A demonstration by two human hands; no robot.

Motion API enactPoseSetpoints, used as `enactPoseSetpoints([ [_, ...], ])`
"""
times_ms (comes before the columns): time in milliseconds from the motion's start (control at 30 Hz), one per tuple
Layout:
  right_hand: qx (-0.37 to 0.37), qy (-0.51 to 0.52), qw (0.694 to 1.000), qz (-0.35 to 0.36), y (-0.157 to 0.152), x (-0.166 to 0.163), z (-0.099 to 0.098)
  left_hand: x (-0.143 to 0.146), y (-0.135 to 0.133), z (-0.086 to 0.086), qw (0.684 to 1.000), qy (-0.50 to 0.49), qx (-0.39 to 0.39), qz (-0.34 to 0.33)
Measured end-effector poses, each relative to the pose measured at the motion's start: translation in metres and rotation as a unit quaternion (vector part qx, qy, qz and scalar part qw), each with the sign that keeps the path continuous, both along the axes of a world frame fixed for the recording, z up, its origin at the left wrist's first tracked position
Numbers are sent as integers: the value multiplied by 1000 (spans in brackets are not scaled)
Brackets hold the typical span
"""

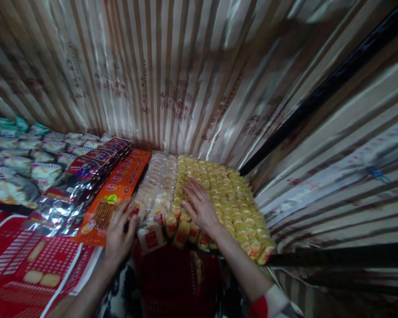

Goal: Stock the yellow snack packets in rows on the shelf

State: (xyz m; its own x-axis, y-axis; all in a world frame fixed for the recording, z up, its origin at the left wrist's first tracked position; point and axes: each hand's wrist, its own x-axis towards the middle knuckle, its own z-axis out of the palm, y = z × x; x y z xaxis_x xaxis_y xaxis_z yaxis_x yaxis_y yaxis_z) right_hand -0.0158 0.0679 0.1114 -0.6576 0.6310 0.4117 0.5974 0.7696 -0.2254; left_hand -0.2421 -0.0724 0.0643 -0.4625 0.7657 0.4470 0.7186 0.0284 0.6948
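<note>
My right hand (200, 205) lies with spread fingers on top of the rows of small yellow-wrapped snack packets (239, 212). To its left, my left hand (121, 227) rests at the near left edge of the white clear-wrapped snack packets (157, 176). Its thumb and slightly bent fingers are apart, and a packet's red label shows in the gap between them. Just beside that hand is a large orange snack bag (119, 185) with brown sticks pictured on it. One white packet with a red label (151, 237) sits at the front edge, between my hands.
Dark red snack bags (86, 170) overlap left of the orange one, with several white bags (18, 163) beyond. Red baskets (29, 265) stand at lower left, and another is below the display. A striped sheet (172, 75) hangs behind, crossed by a dark pole (305, 104) at right.
</note>
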Motion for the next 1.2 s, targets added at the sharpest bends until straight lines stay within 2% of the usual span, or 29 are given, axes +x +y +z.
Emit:
enactPoseSetpoints([
  [67,10,32,999,23,-27,-2,4,17,-31,-29,1000,12,-14,16],
  [133,-13,31,998,49,-59,-7,0,32,-50,-53,999,26,-11,21],
  [200,-55,8,995,82,-91,-13,-12,44,-61,-68,999,25,-12,34],
  [267,-83,2,994,71,-116,-22,-28,53,-64,-75,999,6,-27,44],
  [367,-106,-13,994,11,-141,-35,-45,59,-62,-74,996,-30,-74,33],
  [467,-131,-29,991,-19,-150,-42,-51,57,-55,-68,993,-53,-100,27],
  [767,-184,3,983,12,-153,-31,-45,51,-29,-52,999,-4,-34,-36],
  [900,-156,33,987,5,-150,-26,-48,49,-16,-49,999,39,-21,-26],
  [1100,-75,95,991,-50,-150,-11,-70,44,-10,-55,995,99,-9,1],
  [1200,-54,98,992,-65,-153,-4,-78,45,-17,-44,991,132,8,17],
])
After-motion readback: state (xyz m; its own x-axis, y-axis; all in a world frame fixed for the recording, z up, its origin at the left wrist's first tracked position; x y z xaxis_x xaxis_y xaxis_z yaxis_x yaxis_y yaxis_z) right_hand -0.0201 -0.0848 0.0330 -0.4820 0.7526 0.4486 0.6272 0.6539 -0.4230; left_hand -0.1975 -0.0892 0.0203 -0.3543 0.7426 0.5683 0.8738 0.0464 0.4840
